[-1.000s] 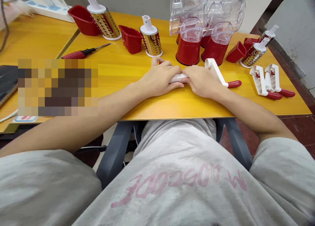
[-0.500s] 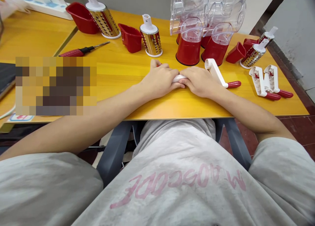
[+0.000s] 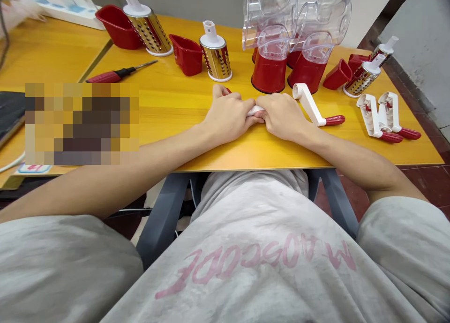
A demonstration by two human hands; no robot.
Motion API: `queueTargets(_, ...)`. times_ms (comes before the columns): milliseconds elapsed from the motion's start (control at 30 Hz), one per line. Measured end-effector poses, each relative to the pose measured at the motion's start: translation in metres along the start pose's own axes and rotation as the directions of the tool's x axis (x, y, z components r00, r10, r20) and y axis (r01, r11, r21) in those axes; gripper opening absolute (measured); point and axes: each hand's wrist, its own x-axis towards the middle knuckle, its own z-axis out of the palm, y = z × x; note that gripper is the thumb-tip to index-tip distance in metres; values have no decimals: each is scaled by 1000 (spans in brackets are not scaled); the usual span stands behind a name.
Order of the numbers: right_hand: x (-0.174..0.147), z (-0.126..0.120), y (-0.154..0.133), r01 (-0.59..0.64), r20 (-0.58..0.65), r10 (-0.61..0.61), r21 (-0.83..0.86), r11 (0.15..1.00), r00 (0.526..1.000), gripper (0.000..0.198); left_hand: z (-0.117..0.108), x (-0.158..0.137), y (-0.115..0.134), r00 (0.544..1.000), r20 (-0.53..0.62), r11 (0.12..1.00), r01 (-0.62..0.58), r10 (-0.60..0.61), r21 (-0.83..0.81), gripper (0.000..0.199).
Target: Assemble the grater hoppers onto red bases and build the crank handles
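Observation:
Over the table's front part, my left hand [image 3: 230, 114] and my right hand [image 3: 281, 114] meet, both closed on one crank handle [image 3: 253, 110]. Only a short white stretch of it shows between them, and a bit of red peeks out by my left fingers; my hands hide the rest. Just right of my right hand lies another crank handle [image 3: 311, 105], with a white arm and a red grip. Two more white-and-red crank handles [image 3: 371, 119] lie close together farther right.
Red bases [image 3: 269, 72] with clear plastic housings [image 3: 270, 13] stand at the back. Metal grater drums [image 3: 215, 56] and red hoppers [image 3: 186, 56] stand left and right of them. A red-and-black screwdriver [image 3: 119, 73] lies at the left. The table edge [image 3: 253, 170] runs before my lap.
Both hands stay together on the crank handle. My right fingers have turned slightly over it, and a bit of red now shows by my left fingers.

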Motion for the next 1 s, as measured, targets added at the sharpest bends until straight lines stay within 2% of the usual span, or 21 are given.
queueTargets(133,2,-6,-7,-19,40,20,-38,999,999,48,0,0,3,999,-2,999,42,-42,5,37)
queueTargets(400,1,-9,-4,-22,60,23,-18,1000,998,49,-11,2,7,994,84,997,74,-75,11,37)
queueTargets(533,-1,-11,6,9,33,-11,58,998,999,44,-10,8,-2,994,110,999,26,-23,-34,39)
queueTargets(700,2,-4,23,-9,-35,17,218,976,999,42,-12,16,-22,998,37,986,-34,41,-162,48)
queueTargets(867,6,3,44,126,-101,-95,371,920,990,55,-17,16,-35,997,27,970,-58,66,-235,53)
queueTargets(1000,7,2,55,172,-56,-164,430,886,985,58,-14,18,-39,998,27,964,-44,52,-262,53)
